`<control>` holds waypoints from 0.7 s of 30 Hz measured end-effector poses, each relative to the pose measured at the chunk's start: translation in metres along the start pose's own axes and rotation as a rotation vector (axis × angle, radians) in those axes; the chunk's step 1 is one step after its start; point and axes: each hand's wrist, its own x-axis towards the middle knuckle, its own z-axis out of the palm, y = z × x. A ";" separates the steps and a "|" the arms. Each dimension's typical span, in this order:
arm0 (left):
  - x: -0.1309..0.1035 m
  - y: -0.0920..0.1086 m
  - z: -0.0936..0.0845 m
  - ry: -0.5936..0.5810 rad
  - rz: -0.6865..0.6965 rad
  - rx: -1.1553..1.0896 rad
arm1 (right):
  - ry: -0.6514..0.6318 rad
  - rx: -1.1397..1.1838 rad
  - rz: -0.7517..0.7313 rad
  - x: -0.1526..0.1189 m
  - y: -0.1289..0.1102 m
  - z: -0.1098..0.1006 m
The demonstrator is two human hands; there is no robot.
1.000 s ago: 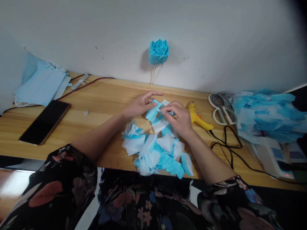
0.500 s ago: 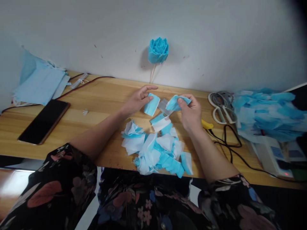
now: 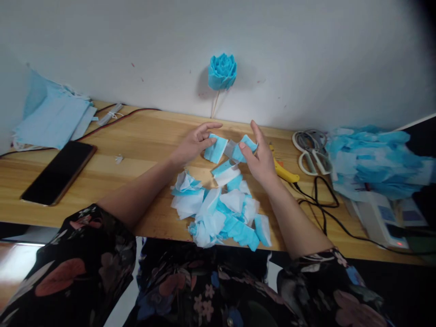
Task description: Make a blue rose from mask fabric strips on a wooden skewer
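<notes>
My left hand point(image 3: 195, 143) pinches a blue and white fabric piece point(image 3: 215, 149) between thumb and fingers, its index finger stretched out. To the right, a second blue piece point(image 3: 245, 147) is held between the thumb and fingers of my right hand point(image 3: 260, 156), whose index finger points up. Between the hands lies a translucent piece point(image 3: 230, 149). Just below, a blue and white strip point(image 3: 225, 172) rests at the top of a loose pile of blue and white pieces point(image 3: 218, 213) near the table's front edge.
A blue flower point(image 3: 222, 71) stands on thin sticks by the wall. Masks point(image 3: 56, 116) and a phone point(image 3: 59, 172) lie left. On the right are a yellow tool point(image 3: 286, 173), scissors point(image 3: 315, 161), black cables, a heap of blue pieces point(image 3: 371, 159) and a white device point(image 3: 381, 220).
My right hand has moved left and opened its index finger upward; its piece now appears flatter and closer to the left one. More of the yellow tool shows. The view has shifted slightly.
</notes>
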 end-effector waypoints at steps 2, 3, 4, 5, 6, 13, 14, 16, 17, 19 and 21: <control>-0.001 0.003 0.002 0.000 -0.002 -0.006 | 0.043 -0.035 -0.050 -0.001 -0.004 -0.001; -0.002 0.004 0.002 -0.002 -0.003 -0.011 | 0.062 -0.034 -0.059 -0.001 -0.005 0.000; -0.002 0.004 0.003 -0.005 -0.004 -0.017 | 0.081 -0.023 -0.056 -0.002 -0.005 0.001; -0.003 0.005 0.004 -0.006 -0.007 -0.024 | 0.098 -0.005 -0.042 -0.001 -0.004 0.002; -0.003 0.005 0.004 -0.007 -0.012 -0.031 | 0.116 0.020 -0.017 -0.001 -0.003 0.003; -0.003 0.001 0.005 -0.028 -0.025 -0.060 | 0.125 0.315 0.251 0.008 -0.006 0.013; -0.002 0.001 0.005 -0.035 -0.021 -0.069 | 0.106 0.318 0.264 0.009 -0.007 0.014; -0.002 -0.001 0.005 -0.041 -0.019 -0.079 | 0.062 0.258 0.258 0.011 -0.005 0.016; -0.001 -0.001 0.004 -0.040 -0.020 -0.079 | 0.042 0.213 0.247 0.012 -0.003 0.017; -0.001 -0.001 0.004 -0.026 -0.022 -0.069 | 0.029 0.148 0.227 0.013 0.003 0.017; -0.002 0.000 0.005 -0.009 -0.021 -0.060 | 0.066 0.122 0.199 0.013 0.008 0.017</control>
